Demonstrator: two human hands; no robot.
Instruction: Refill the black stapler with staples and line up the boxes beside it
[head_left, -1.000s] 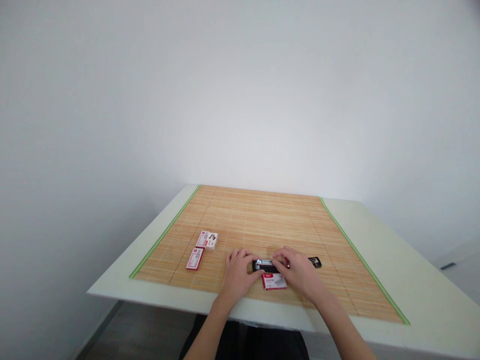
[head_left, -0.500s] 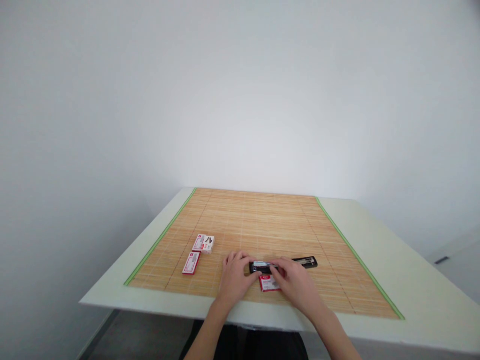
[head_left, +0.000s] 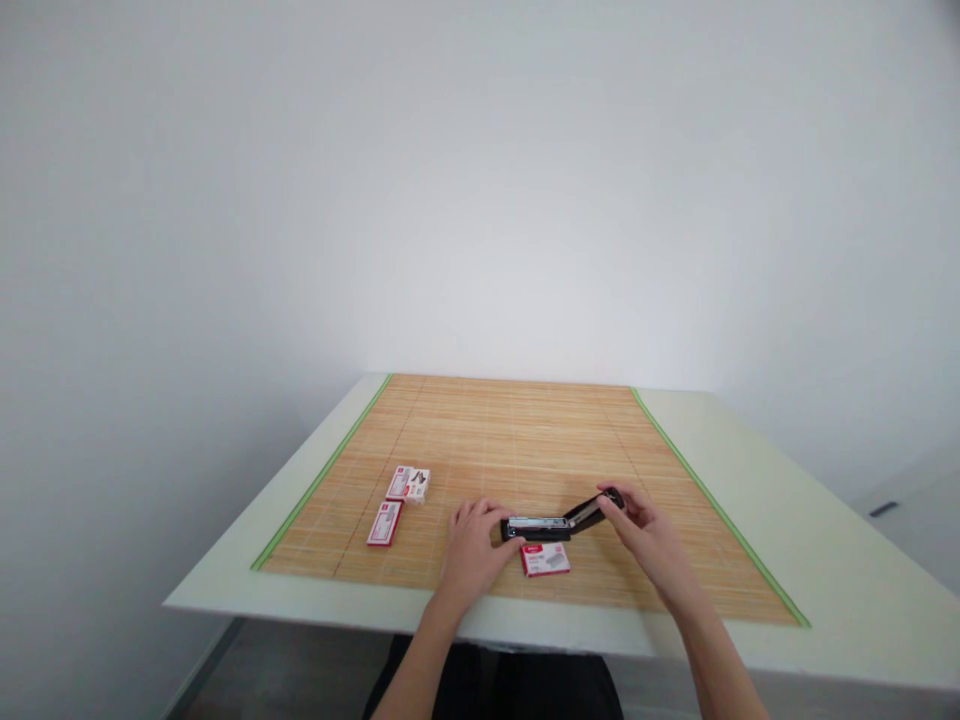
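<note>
A black stapler (head_left: 541, 526) lies opened out on the bamboo mat (head_left: 517, 440), its metal channel showing. My left hand (head_left: 476, 545) rests on the mat with its fingertips against the stapler's left end. My right hand (head_left: 646, 528) pinches the stapler's black top arm (head_left: 596, 510) at its right end, and that arm is tilted up off the mat. A small red and white staple box (head_left: 545, 560) sits just in front of the stapler, between my hands.
Two more red and white staple boxes lie to the left: one (head_left: 409, 484) farther back, one (head_left: 385, 523) nearer. The mat has green edging and covers a pale table (head_left: 825, 560) that stands against a white wall.
My right hand moved from the stapler's middle to its right end and raised the black top arm. My left hand stayed at the left end. The view shifted slightly.
</note>
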